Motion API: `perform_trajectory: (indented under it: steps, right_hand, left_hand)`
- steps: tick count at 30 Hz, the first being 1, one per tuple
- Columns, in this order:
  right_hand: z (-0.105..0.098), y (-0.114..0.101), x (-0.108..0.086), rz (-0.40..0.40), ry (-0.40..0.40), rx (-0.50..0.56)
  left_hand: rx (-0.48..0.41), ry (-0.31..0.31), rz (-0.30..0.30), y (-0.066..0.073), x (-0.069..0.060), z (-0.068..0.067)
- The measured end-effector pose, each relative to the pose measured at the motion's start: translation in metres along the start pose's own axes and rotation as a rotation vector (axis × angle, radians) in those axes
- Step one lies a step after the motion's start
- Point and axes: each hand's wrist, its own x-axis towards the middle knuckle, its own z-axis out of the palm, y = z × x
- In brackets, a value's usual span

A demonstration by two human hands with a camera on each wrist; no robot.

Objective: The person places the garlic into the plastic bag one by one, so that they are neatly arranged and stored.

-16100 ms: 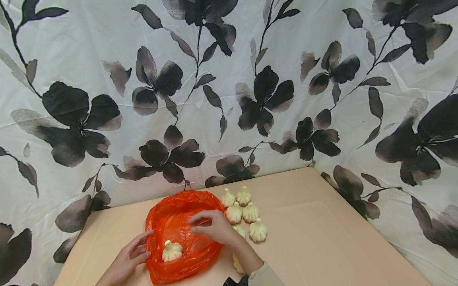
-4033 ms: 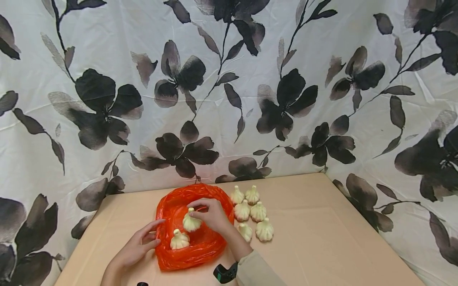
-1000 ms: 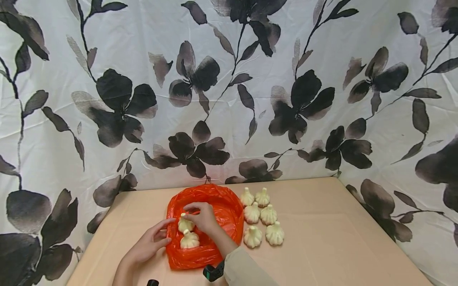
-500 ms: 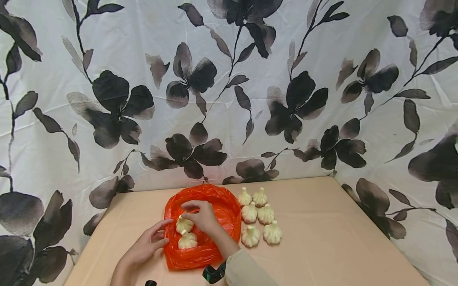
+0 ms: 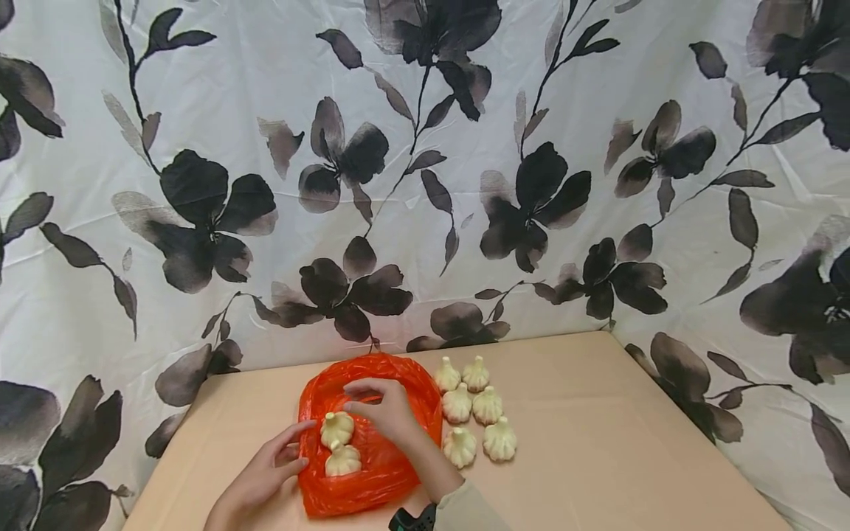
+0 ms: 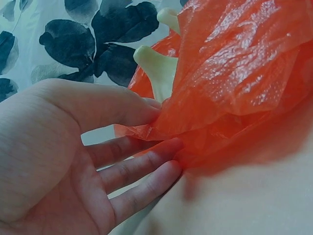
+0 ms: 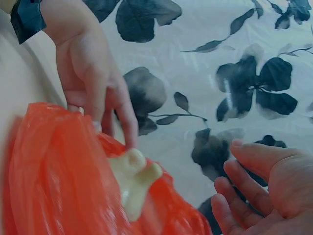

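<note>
An opened red plastic bag [image 5: 358,500] lies on the table with two pale garlic bulbs inside, a rear bulb [image 5: 337,430] and a front bulb [image 5: 343,461], side by side near its left wall. My left hand [image 5: 262,476] holds that left edge; in the left wrist view its thumb and index finger pinch the thin red plastic. Above the middle of the bag hovers my right hand [image 5: 388,413], fingers loosely bent with nothing between them. The right wrist view shows this right hand [image 7: 274,188] apart from the bulbs and the bag.
Several more garlic bulbs [image 5: 487,405] stand in two rows on the table just right of the bag. The tan tabletop [image 5: 598,442] reaches back to a white cloth [image 5: 412,221] printed with dark flowers.
My right hand has let go of the rear bulb and moved slightly right. Earlier the bag held one bulb; a second came into it from the right-hand group. My left hand stays at the bag's edge.
</note>
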Motion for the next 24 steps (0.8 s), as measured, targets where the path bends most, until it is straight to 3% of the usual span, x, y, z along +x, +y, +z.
perform_trajectory:
  steps: [13, 20, 24]
  right_hand:
    - [-0.023, -0.011, -0.024, -0.017, 0.071, -0.005]
    - [-0.038, -0.014, -0.036, 0.001, 0.12, -0.049]
    - [-0.05, -0.012, -0.045, -0.002, 0.154, -0.042]
  left_hand:
    - [-0.013, -0.012, -0.004, -0.001, -0.009, -0.005]
    - [-0.016, -0.039, 0.036, 0.0, -0.009, -0.01]
    - [-0.032, -0.043, 0.013, -0.001, -0.011, -0.012]
